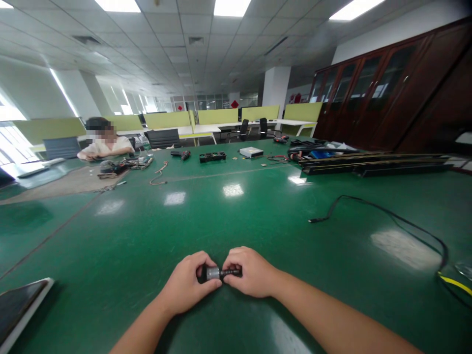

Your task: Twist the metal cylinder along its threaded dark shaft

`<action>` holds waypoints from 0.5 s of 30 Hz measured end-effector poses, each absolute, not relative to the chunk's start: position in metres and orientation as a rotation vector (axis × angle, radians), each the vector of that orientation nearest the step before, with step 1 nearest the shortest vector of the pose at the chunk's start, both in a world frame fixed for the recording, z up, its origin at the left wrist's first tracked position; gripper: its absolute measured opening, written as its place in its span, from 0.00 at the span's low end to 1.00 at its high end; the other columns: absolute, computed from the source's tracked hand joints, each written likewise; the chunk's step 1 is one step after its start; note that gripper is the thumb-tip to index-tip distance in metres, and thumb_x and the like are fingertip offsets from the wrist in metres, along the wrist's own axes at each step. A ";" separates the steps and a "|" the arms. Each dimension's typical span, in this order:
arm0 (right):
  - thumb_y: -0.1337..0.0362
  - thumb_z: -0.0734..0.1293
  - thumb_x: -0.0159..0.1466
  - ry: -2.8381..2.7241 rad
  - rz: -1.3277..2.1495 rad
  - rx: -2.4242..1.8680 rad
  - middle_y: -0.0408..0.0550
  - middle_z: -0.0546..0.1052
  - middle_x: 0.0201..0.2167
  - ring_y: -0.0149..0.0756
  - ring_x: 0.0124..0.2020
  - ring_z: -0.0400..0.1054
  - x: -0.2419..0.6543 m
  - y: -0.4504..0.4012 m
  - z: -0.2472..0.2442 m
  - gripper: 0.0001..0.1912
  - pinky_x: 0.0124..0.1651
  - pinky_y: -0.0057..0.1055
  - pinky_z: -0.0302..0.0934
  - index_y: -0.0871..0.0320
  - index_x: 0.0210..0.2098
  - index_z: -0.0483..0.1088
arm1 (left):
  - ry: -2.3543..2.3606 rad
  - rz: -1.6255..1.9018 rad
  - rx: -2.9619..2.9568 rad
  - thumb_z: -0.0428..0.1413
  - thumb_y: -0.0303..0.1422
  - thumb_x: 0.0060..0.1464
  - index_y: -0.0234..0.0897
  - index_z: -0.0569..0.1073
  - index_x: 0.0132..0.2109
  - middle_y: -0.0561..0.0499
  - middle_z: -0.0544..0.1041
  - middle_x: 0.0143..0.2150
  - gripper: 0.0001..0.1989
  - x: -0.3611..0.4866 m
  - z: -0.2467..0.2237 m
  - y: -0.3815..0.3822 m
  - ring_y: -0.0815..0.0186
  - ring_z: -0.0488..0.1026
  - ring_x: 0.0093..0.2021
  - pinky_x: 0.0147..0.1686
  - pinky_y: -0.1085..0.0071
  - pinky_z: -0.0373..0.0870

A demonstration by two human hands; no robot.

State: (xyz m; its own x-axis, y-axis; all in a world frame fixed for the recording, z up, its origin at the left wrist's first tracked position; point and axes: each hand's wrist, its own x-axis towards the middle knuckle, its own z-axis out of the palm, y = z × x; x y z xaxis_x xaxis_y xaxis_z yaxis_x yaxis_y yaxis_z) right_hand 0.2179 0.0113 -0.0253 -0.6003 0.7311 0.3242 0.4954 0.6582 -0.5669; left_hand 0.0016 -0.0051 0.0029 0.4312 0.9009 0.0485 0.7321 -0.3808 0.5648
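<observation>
— Where to find the small silver-and-black metal cylinder?
— Over the glossy green tabletop, pinched by the left hand at its silver barrel, by the right hand at its dark ridged shaft.
— Any advice?
— Keep both ends aligned.

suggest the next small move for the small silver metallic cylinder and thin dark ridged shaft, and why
Perhaps a gentle twist of the thin dark ridged shaft by the bare right hand, while the bare left hand steadies the small silver metallic cylinder. Each hand holds one part, lined up end to end; too small to tell whether they're joined, which a twist could check.
</observation>
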 end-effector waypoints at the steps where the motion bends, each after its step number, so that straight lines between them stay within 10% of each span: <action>1: 0.66 0.71 0.56 -2.335 0.582 -0.940 0.41 0.73 0.26 0.32 0.29 0.66 0.218 0.012 -0.026 0.05 0.34 0.28 0.56 0.57 0.33 0.75 | 1.380 0.480 2.224 0.62 0.39 0.50 0.38 0.74 0.38 0.55 0.71 0.31 0.11 0.002 0.003 -0.005 0.65 0.67 0.32 0.33 0.72 0.60; 15: 0.67 0.72 0.52 -2.298 0.673 -0.901 0.40 0.70 0.24 0.29 0.27 0.64 0.221 0.019 -0.029 0.05 0.32 0.26 0.55 0.58 0.30 0.74 | 1.380 0.434 2.210 0.62 0.37 0.48 0.37 0.73 0.36 0.56 0.69 0.30 0.10 0.002 0.002 -0.004 0.66 0.66 0.31 0.31 0.73 0.56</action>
State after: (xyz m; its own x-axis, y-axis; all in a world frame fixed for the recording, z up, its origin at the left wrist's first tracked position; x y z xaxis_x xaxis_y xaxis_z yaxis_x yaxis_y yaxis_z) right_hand 0.2210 0.0188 -0.0286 -0.6074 0.7250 0.3246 0.4355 0.6456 -0.6273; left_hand 0.0019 -0.0036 0.0023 0.4365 0.8997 0.0073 0.7421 -0.3647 0.5624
